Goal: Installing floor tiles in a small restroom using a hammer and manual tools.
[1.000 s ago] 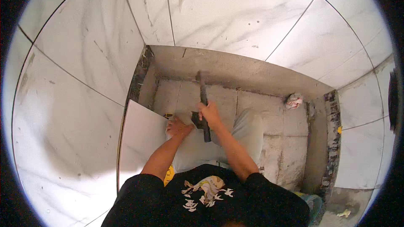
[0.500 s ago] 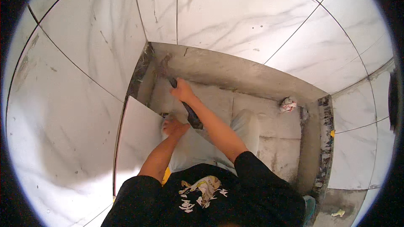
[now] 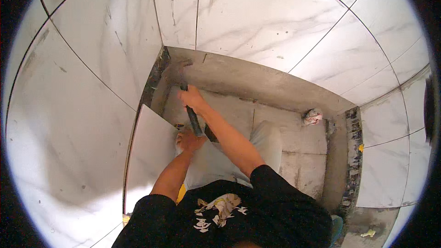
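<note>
My right hand [image 3: 192,98] is wrapped round the black handle of a hammer [image 3: 193,120]. The hammer's blurred brownish head is by the far left corner of the recess, and the handle's butt comes back close to my left hand. My left hand [image 3: 190,141] is low, by my knee, beside the upper right corner of a pale tile [image 3: 149,149] set along the left wall. Its fingers are partly hidden and blurred, so I cannot tell whether they grip anything. A small dark piece [image 3: 179,126] is just beyond those fingers.
Marbled white wall tiles [image 3: 257,14] surround a bare grey cement strip [image 3: 257,78] low on the far wall. A crumpled white and red wrapper [image 3: 313,116] lies on the tiled floor [image 3: 303,138] at the right. A rough dark edge [image 3: 353,156] runs along the right wall.
My right hand has shifted slightly left and the hammer has swung, its handle now more upright. My left hand has stayed almost in place beside the tile corner.
</note>
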The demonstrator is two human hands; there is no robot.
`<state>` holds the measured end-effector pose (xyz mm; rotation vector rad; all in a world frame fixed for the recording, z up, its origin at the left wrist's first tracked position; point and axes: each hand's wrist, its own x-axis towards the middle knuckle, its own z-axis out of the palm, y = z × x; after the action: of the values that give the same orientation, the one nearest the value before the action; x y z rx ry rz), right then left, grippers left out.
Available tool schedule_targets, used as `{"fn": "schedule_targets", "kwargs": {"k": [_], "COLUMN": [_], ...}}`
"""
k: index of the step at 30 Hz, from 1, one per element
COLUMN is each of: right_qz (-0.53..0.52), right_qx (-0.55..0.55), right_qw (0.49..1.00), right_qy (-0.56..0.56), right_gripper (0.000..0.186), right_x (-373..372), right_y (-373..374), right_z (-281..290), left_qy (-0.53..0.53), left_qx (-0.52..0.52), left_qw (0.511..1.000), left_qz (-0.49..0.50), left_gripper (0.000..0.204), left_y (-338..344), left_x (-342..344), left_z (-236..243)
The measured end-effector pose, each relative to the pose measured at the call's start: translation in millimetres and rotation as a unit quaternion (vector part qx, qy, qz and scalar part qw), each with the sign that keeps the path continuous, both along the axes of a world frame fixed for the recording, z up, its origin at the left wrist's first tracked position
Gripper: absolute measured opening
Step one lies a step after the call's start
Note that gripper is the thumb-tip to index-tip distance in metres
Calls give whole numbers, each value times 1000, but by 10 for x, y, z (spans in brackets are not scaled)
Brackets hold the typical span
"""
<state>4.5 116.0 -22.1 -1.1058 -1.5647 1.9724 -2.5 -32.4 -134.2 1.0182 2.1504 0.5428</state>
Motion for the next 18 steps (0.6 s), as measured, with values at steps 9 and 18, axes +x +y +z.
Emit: {"fn": "schedule_targets", "kwargs": {"k": [9, 18], "right_qz": [-106, -94], "right_qx": [46, -103], "right_qw": [990, 987], "right_qy": [-84, -80], "right_gripper": [10, 14], "right_x": [405, 1072], "right_y": [121, 47], "right_z": [-192, -272], "left_qy": [64, 134], "left_qx": [-182, -233], "left_qw": [981, 963], "left_qz": [-14, -8], "left_gripper": [111, 103], "left_y": [88, 170], "left_x": [-13, 121], "left_z": [15, 18]}}
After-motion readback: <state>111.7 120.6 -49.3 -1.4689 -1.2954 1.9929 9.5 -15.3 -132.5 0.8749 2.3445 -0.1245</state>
